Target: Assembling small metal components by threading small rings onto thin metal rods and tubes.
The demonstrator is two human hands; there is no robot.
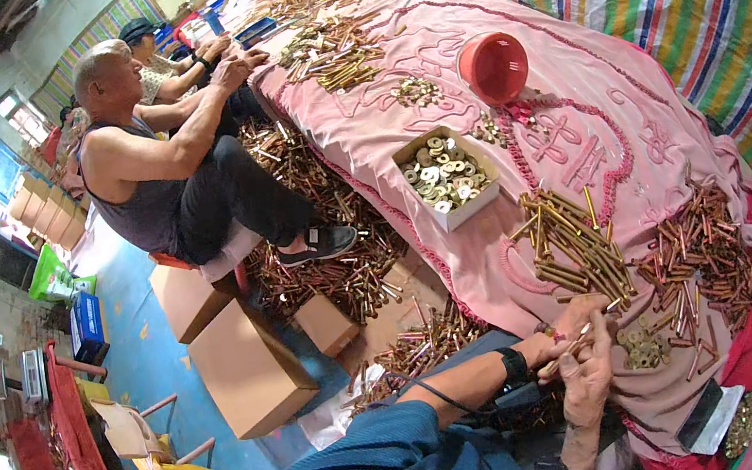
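Observation:
My left hand [566, 331], below a black wristband, is closed around a slim metal bolt, mostly hidden by fingers. Against it, my right hand [588, 380] is closed too, its fingers bent around the same bolt. Both hands are over the near edge of the pink cloth-covered table [488, 261]. Just beyond them lies a pile of long brass-coloured bolts [579, 242]. Beside my right hand is a small heap of washers [644, 345]. Farther right spreads a heap of shorter coppery bolts [703, 252].
A white box of washers [443, 210] and a red bucket [494, 69] stand farther up the table. Left of it, a seated co-worker [158, 161] works beside a floor heap of bolts [368, 246]. Cardboard boxes [246, 374] stand on the blue floor.

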